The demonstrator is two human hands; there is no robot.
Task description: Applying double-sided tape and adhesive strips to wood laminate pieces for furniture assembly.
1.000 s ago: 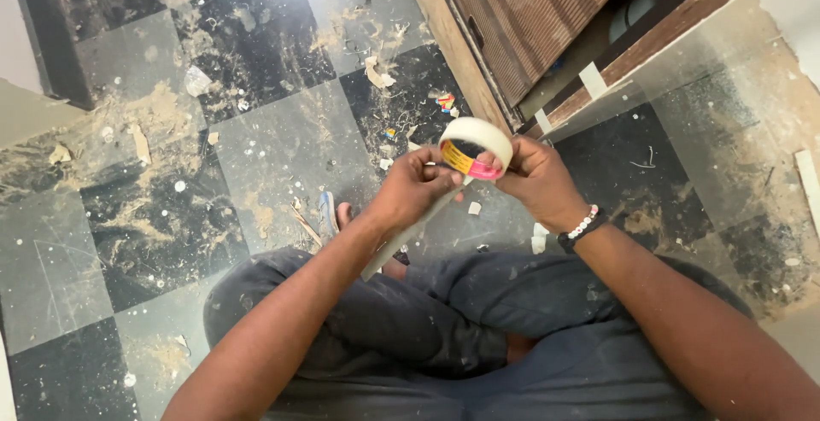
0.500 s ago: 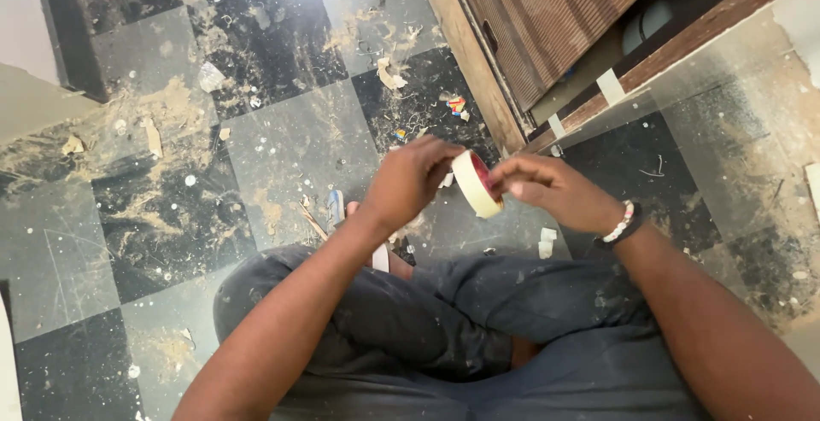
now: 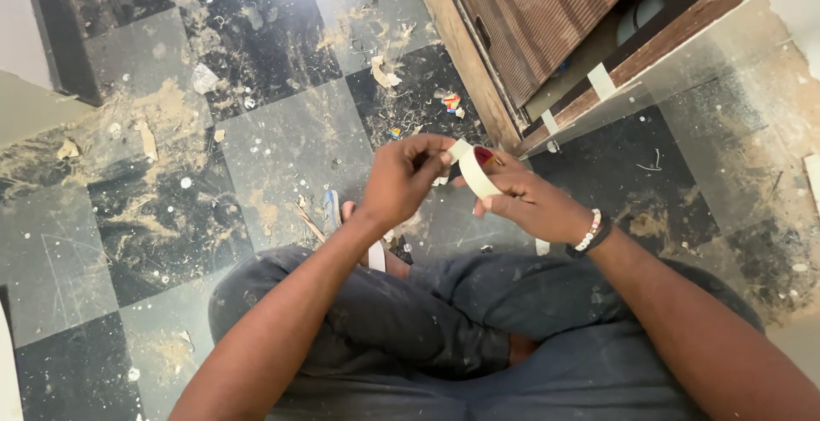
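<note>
Tape roll [image 3: 475, 172], cream-coloured with a red core, sits between both hands just above the centre of the view, seen nearly edge-on. Right hand [image 3: 534, 206] comes in from 4 o'clock and wraps the roll, its fingers [image 3: 500, 203] curled closed around the outer band with the thumb across the top rim. Left hand [image 3: 401, 178] reaches in from 7 o'clock, its fingers [image 3: 427, 152] bent and pinched together at the roll's upper edge, touching the tape there; whether a loose end is caught between them cannot be told. Both wrists are bent inward so the knuckles face up, and the forearms angle toward each other over the crossed legs in dark trousers [image 3: 478, 327]. A beaded bracelet [image 3: 589, 231] circles the right wrist. Below the hands lies a dusty checkered tile floor [image 3: 256, 131] strewn with debris. At 1 o'clock stands a brown wooden frame [image 3: 547, 37] with small strips of tape [image 3: 601, 81] stuck along its lower edge.
</note>
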